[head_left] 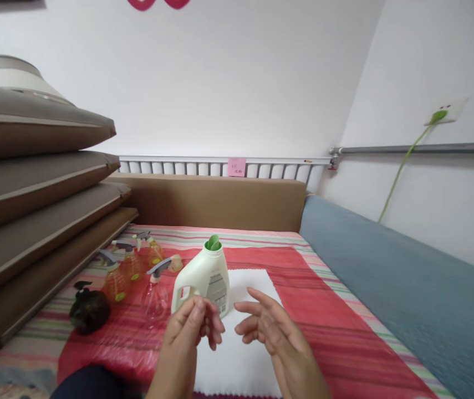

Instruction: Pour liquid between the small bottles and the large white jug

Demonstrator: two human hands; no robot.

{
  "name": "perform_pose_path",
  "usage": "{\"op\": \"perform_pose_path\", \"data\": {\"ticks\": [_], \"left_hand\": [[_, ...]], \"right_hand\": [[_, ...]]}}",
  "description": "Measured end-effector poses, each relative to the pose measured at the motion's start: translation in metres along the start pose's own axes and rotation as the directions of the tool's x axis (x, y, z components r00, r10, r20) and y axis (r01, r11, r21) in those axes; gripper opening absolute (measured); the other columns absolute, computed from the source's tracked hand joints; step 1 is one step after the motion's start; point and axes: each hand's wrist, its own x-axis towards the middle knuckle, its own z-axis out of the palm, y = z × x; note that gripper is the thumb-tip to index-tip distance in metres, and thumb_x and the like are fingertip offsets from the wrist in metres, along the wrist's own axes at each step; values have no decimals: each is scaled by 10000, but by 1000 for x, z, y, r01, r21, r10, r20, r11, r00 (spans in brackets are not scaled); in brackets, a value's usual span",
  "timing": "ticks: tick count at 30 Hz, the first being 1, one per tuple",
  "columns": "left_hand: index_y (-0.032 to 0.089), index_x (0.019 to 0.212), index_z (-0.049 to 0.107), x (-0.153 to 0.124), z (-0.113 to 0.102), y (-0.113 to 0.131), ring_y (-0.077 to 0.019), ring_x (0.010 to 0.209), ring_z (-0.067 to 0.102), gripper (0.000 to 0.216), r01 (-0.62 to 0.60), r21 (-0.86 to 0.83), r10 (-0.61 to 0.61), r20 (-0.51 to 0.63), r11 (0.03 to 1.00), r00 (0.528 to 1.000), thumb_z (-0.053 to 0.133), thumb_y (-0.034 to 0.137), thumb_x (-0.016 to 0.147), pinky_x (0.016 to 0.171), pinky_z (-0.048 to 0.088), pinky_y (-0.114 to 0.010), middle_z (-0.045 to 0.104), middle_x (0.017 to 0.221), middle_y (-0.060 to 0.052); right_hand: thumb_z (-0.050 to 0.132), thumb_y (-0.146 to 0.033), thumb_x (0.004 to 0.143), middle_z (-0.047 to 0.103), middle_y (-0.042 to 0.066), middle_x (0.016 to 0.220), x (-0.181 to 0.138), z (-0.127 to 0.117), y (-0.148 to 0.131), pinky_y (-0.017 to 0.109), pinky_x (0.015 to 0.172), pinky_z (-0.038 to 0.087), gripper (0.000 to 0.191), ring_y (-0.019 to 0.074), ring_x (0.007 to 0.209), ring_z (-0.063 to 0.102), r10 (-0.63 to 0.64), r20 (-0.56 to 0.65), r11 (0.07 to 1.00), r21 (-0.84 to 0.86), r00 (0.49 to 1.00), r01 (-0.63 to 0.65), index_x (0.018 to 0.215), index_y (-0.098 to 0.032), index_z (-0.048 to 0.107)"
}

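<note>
Hovering, lower centre: left hand (190, 328) and right hand (270, 332), both empty and apart.
Left grip: fingers loosely curled, clasping nothing.
Right grip: fingers spread, relaxed.
White bottle (203, 277): upright, green spout, on the white cloth (253, 288), just behind the left fingertips.
Centre left: spray bottles (132, 266), dark bottle (89, 310).

Ahead of me, a white wall (240, 83), evenly lit. A white ribbed radiator (178, 167) runs along its foot and carries a pink note (237, 167). A tan backrest (220, 202) stands below it. To my left are four stacked brown cushions (32, 183). To my right a blue-grey pad (386, 277) lies against the side wall. Above it run a grey pipe (419, 148) and a green cable (403, 166) plugged into a socket (448, 111).
</note>
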Motion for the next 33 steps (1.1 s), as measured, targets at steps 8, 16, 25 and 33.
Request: {"op": "perform_pose_path", "data": {"ticks": [8,16,25,33], "left_hand": [[167,640,578,2,-32,6,-109,417,477,412,-36,-15,33,-154,999,988,610,562,755,420,362,-233,576,498,-9],[169,622,593,5,-44,30,-112,473,507,374,-184,-19,172,-273,983,947,653,518,744,446,410,-215,579,534,6],[177,446,543,22,-75,79,-117,425,425,670,-336,329,405,-172,883,898,327,651,867,427,329,-242,474,426,-6],[203,318,391,61,-128,47,-100,281,282,781,135,592,108,-356,794,928,147,776,789,348,166,-237,330,272,-8]], "right_hand": [[606,-561,791,685,140,1064,3,-8,18,398,717,484,515,247,793,651,99,-18,995,-12,995,-100,1167,-210,598],[526,-519,857,690,131,1058,10,-16,-3,389,700,500,433,241,791,656,-52,-14,995,-90,999,51,1159,-221,614],[255,-811,775,644,64,599,31,-15,-77,315,613,475,766,193,620,600,-450,83,843,-289,889,454,504,-212,649],[162,-920,638,448,5,403,97,-25,14,276,463,399,823,122,363,496,312,-75,916,-240,947,-321,321,-196,390]]}}
